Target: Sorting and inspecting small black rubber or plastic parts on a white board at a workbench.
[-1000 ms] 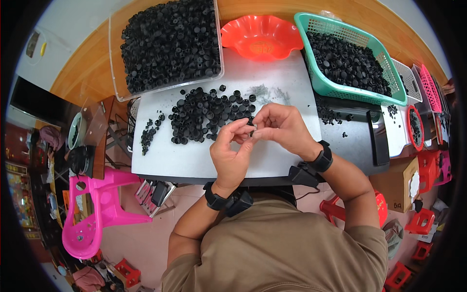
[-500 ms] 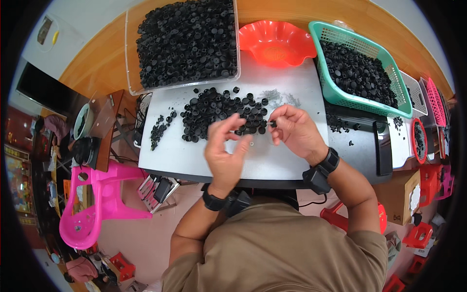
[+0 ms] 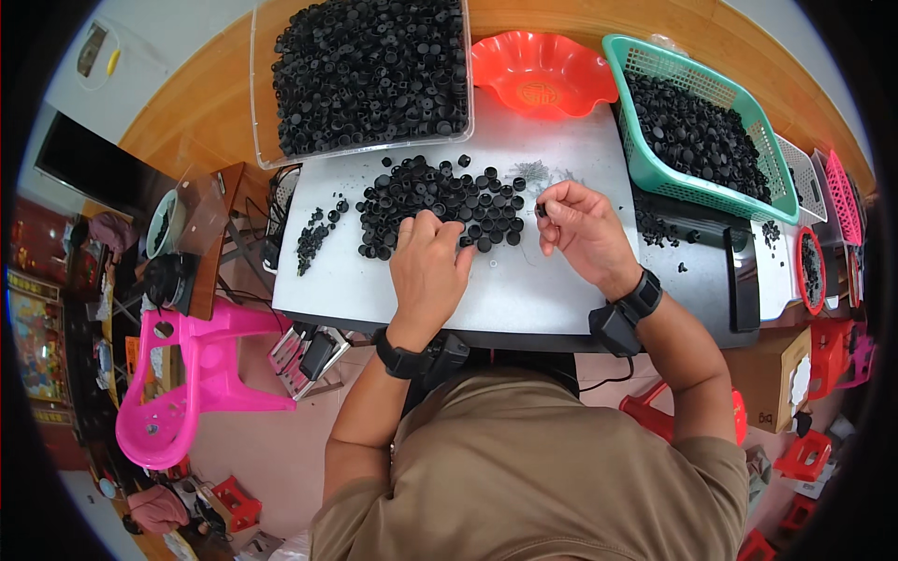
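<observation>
My left hand (image 3: 428,273) reaches onto the near side of a heap of small round black plastic caps (image 3: 402,192) on the white tabletop. Its fingers bend down among the caps and the thumb stands apart; the fingertips are partly hidden. My right hand (image 3: 591,234) is raised just right of the heap, thumb and fingers pinching a small black plastic part (image 3: 542,210). Thin grey pins (image 3: 530,171) lie loose behind it. A small pale ring (image 3: 494,264) rests on the table between the hands. Farther left lies a small pile of tiny black pieces (image 3: 311,241).
A clear bin (image 3: 363,151) full of black caps stands at the back left, beside a red scalloped dish (image 3: 547,79). At the back right is a green basket (image 3: 697,192) of black parts. A pink stool (image 3: 192,383) and a cardboard box (image 3: 762,379) flank the table.
My left hand has lowered from above the table onto the heap of caps, its fingers now bent down. My right hand keeps its pinch on the small black part. The view has shifted slightly.
</observation>
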`<action>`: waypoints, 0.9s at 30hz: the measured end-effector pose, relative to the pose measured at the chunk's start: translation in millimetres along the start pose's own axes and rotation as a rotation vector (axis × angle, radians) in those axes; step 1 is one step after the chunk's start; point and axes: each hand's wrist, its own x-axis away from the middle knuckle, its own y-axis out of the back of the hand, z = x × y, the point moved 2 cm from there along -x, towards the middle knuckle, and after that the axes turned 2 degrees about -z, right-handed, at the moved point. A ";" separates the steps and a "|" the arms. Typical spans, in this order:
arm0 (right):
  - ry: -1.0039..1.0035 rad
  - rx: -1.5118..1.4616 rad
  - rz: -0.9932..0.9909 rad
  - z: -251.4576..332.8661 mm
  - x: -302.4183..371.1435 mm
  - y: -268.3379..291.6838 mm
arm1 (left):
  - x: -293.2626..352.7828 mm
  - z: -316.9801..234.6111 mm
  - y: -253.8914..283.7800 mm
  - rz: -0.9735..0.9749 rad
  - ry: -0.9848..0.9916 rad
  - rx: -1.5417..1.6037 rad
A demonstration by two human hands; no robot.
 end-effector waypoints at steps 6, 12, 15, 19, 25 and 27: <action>0.011 0.057 0.024 1.7 3.2 -5.0 | -3.3 1.5 -6.3 -0.053 -0.035 -0.021; 0.001 0.052 0.041 2.2 3.9 -5.8 | 1.3 2.4 -5.6 -0.050 -0.026 0.000; 0.009 0.055 0.053 2.7 4.1 -4.8 | 1.6 2.8 -5.8 -0.050 -0.034 -0.012; 0.011 0.067 0.071 0.7 4.4 -6.0 | 1.6 -4.5 0.3 -0.062 -0.099 0.053; 0.140 0.146 0.085 0.0 6.2 -16.7 | -3.5 -23.6 -5.2 0.154 0.118 0.755; 0.176 0.164 0.089 1.3 5.3 -16.5 | -4.4 -24.9 -14.0 0.185 0.261 1.022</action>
